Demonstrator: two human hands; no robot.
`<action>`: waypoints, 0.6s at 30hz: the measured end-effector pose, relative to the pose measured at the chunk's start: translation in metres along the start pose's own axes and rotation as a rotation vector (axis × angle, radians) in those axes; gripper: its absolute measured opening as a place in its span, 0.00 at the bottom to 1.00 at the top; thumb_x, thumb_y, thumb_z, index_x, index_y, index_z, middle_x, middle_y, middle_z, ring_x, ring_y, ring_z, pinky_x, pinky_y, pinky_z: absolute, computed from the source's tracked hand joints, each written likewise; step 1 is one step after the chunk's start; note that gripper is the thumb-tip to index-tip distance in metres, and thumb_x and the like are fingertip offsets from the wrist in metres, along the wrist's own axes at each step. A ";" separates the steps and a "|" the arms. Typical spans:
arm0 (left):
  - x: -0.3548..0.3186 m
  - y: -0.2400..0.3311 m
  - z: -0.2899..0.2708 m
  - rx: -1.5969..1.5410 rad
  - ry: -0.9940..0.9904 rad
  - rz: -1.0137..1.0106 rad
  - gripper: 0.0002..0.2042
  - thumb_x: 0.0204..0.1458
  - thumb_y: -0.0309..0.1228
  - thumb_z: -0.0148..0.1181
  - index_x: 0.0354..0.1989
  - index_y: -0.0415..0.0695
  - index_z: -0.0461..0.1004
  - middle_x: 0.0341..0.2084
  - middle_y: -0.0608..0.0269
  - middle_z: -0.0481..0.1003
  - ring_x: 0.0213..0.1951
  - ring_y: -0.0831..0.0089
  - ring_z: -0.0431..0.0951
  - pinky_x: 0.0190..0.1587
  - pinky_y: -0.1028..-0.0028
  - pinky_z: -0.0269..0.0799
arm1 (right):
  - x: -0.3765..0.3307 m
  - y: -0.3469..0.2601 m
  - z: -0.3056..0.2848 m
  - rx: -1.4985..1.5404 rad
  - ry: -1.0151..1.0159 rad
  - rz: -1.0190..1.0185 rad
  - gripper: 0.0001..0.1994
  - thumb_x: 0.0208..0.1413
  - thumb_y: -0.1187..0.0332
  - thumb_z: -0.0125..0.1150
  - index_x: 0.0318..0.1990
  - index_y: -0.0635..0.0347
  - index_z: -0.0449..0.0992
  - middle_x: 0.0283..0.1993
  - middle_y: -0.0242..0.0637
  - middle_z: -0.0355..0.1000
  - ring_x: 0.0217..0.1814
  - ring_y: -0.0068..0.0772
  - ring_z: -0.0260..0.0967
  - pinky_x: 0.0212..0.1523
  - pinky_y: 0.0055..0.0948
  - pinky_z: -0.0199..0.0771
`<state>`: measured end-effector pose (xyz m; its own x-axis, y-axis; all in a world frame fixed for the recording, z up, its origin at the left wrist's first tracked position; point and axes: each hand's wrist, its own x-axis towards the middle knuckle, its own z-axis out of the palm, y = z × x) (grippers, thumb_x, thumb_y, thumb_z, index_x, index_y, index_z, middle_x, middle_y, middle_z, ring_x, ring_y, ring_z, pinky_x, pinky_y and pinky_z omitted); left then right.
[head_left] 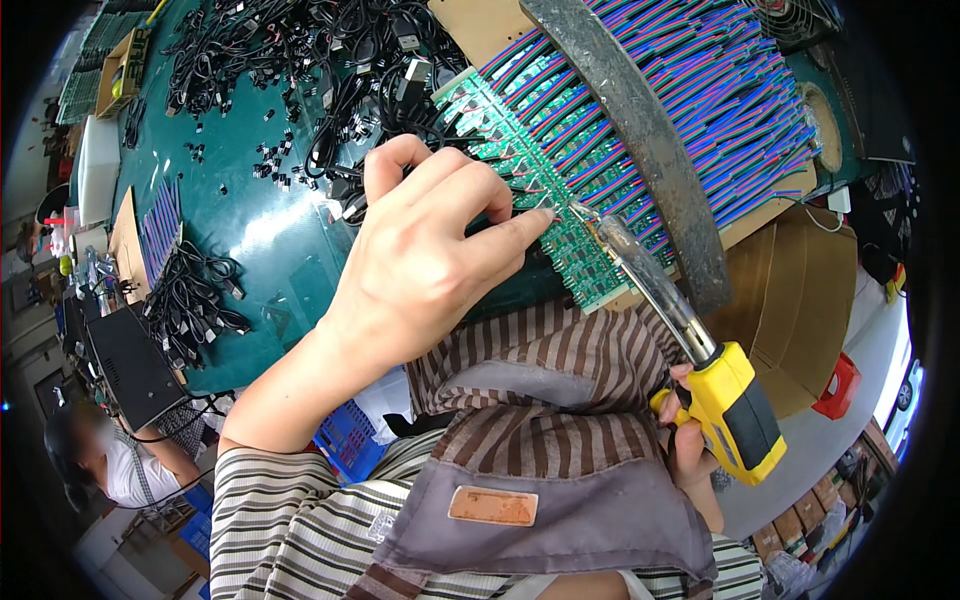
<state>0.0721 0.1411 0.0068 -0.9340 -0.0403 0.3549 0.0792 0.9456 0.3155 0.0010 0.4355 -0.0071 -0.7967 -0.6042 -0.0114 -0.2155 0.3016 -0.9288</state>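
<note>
An open brown cardboard box [790, 290] stands at the right; its contents cannot be told. A small tan cardboard box [134, 58] at the far left holds something yellow, and a blue plastic basket [350, 440] sits at the near left, below the table's edge.

On the dark green table [280, 330], a tangled heap of black cables [245, 60] fills the far left. A heavy dark grey metal bar [640, 130] crosses the rows of red, green, blue and black ribbon wires [730, 120] at the far right. The green circuit-board panel [585, 255] lies at the centre, just left of the bar.

The left hand [440, 235] reaches over the panel, fingers bent; whether its fingertips pinch a wire cannot be told. The right hand [690, 450] is wrapped around the yellow-and-black handle of a long-barrelled metal soldering tool [735, 410], its tip at the panel.
</note>
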 end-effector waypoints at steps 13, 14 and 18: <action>0.001 0.009 0.006 0.152 0.066 0.079 0.17 0.27 0.27 0.66 0.33 0.47 0.80 0.21 0.71 0.65 0.27 0.73 0.68 0.39 0.68 0.58 | -0.007 0.011 -0.004 -0.071 0.002 -0.068 0.11 0.50 0.59 0.56 0.25 0.57 0.75 0.24 0.33 0.70 0.26 0.37 0.68 0.27 0.31 0.68; 0.001 0.009 0.006 0.152 0.065 0.078 0.17 0.27 0.27 0.66 0.33 0.47 0.80 0.21 0.71 0.65 0.27 0.73 0.68 0.39 0.68 0.58 | -0.008 0.012 -0.005 -0.067 -0.014 -0.061 0.12 0.50 0.59 0.56 0.25 0.57 0.75 0.24 0.33 0.70 0.26 0.37 0.68 0.28 0.32 0.68; 0.000 0.011 0.007 0.207 0.055 0.094 0.17 0.27 0.27 0.66 0.32 0.46 0.79 0.21 0.71 0.65 0.27 0.74 0.68 0.41 0.67 0.58 | -0.005 0.006 -0.003 -0.019 -0.007 -0.044 0.14 0.52 0.56 0.55 0.26 0.58 0.75 0.26 0.34 0.70 0.28 0.37 0.69 0.32 0.32 0.69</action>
<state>0.0707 0.1534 0.0043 -0.9051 0.0389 0.4234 0.0864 0.9919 0.0935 0.0022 0.4430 -0.0114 -0.7822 -0.6224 0.0267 -0.2607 0.2882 -0.9214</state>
